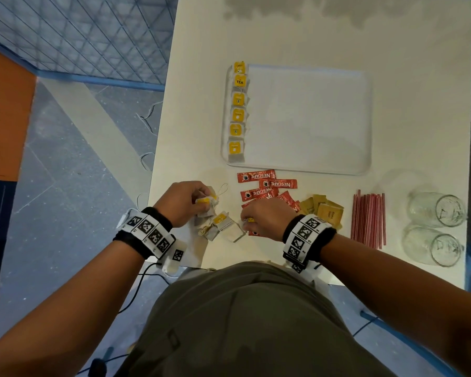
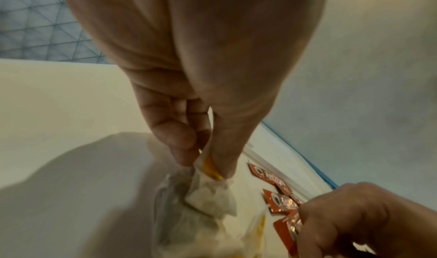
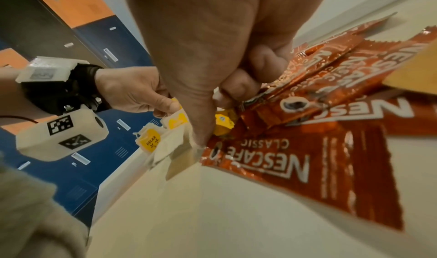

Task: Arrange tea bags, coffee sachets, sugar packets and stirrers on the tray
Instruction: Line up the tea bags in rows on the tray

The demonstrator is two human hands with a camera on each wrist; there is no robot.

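Observation:
Several tea bags (image 1: pixel 238 115) with yellow tags lie in a column along the left edge of the white tray (image 1: pixel 324 164). My left hand (image 1: pixel 201 200) pinches a tea bag (image 2: pixel 210 194) by its yellow tag just above the table. Beside it, my right hand (image 1: pixel 246 221) pinches the yellow tag (image 3: pixel 224 124) of another tea bag. A few loose tea bags (image 1: pixel 220 227) lie tangled between the hands. Red coffee sachets (image 1: pixel 267 183), brown sugar packets (image 1: pixel 324 209) and red stirrers (image 1: pixel 369 219) lie on the table in front of the tray.
Two clear glasses (image 1: pixel 438 210) lie on their sides at the right, near the table's edge. The table's left edge runs just left of my left hand. Most of the tray's floor is bare.

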